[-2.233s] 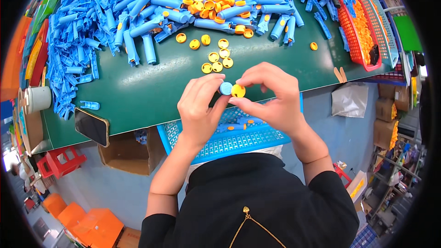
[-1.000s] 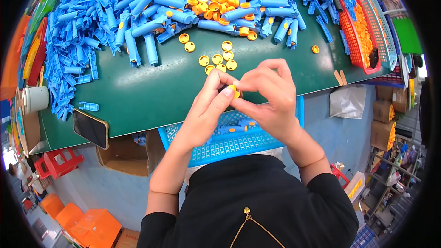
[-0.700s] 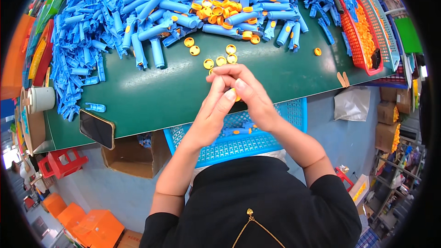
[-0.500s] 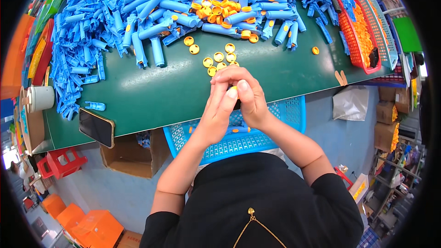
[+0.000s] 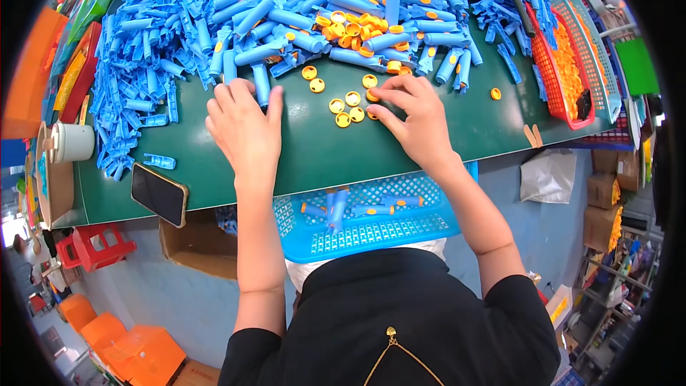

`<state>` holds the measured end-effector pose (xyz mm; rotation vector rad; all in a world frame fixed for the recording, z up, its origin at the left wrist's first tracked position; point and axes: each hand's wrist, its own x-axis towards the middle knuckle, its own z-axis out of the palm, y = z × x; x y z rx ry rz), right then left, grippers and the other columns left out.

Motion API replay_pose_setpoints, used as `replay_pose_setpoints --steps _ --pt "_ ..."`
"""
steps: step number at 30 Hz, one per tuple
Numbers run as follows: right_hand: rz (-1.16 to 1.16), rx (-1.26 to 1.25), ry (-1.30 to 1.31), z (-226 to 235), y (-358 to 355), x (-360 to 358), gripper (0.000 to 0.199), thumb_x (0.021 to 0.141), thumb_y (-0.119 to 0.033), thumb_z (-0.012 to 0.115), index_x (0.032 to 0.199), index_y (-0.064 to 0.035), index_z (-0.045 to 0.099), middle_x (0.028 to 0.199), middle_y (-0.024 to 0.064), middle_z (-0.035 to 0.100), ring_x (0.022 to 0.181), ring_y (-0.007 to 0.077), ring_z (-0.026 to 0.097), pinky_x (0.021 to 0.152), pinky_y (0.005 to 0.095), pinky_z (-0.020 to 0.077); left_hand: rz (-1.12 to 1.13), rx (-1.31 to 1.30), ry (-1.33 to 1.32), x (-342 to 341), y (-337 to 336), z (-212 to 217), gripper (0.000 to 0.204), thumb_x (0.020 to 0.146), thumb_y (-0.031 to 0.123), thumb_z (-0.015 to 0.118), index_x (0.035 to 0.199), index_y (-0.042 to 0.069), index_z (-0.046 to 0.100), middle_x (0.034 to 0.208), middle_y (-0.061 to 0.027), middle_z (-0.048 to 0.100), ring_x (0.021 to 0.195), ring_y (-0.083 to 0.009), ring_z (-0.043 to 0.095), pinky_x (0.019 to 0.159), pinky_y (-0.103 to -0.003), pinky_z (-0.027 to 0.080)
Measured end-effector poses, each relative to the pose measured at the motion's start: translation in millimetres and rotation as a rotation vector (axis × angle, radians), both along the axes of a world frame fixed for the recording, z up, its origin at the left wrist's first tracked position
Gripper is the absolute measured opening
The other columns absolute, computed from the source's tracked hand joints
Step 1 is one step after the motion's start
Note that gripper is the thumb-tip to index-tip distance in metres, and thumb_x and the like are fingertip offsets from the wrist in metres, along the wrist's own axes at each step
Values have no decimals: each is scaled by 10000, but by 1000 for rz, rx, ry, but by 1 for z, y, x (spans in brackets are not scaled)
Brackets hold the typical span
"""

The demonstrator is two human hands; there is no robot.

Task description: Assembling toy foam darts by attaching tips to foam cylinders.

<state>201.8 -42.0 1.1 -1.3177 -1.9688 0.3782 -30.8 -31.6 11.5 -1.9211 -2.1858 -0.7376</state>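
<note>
My left hand (image 5: 246, 132) lies over the near edge of the blue tube pile (image 5: 179, 21), fingers stretched out and thumb apart. A blue plastic tube (image 5: 261, 86) points toward me between its thumb and forefinger; its fingertips are beside another tube. At the small group of yellow-orange round caps (image 5: 353, 99), my right hand (image 5: 418, 121) reaches in from the right. Its thumb and forefinger are apart, their tips at the caps on that side, which they partly cover. In the blue mesh basket (image 5: 371, 243) at my lap lie several blue tubes with orange spots.
More orange caps (image 5: 354, 28) are heaped against the tubes. A red basket (image 5: 564, 93) of orange parts stands at the right. A phone (image 5: 158, 195) overhangs the front edge of the green table (image 5: 314, 164), with a white lidded cup (image 5: 73, 143) at the left.
My hands were together around something small over the table edge. Now they are apart, the left at the tubes and the right at the caps. A tube newly shows standing tilted in the basket.
</note>
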Motion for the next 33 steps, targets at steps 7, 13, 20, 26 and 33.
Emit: replay_pose_setpoints --steps 7,13,20,26,33 --pt "-83 -215 236 9 7 6 151 813 -116 735 928 -22 711 767 41 664 619 76 571 556 222 431 -46 146 -260 3 -28 12 178 792 122 700 924 40 615 858 -94 620 814 -279 560 731 -391 451" --pt "-146 129 -95 -4 -10 31 131 808 -97 712 933 -71 740 835 25 641 838 171 561 738 289 447 -606 106 -470 46 -51 25 241 702 73 809 868 22 641 826 -82 635 718 -213 581 635 -311 469" --pt "-102 -49 -19 3 -14 44 270 781 -83 716 1050 -91 711 950 56 607 970 219 521 844 316 421 -727 0 -676 77 -46 4 250 697 53 800 894 14 652 852 -92 661 751 -223 610 656 -325 489" --pt "46 -49 14 22 -13 46 233 760 -84 728 986 -50 684 965 77 640 946 234 584 809 334 458 -759 -54 -822 83 -48 -2 279 688 48 794 932 16 662 862 -98 673 786 -246 637 683 -328 498" --pt "242 93 71 52 -33 21 304 626 -27 785 906 -28 666 916 99 682 818 245 656 702 324 515 -781 23 -784 85 -49 -11 280 674 -18 721 948 13 672 860 -95 682 778 -264 640 722 -339 494"
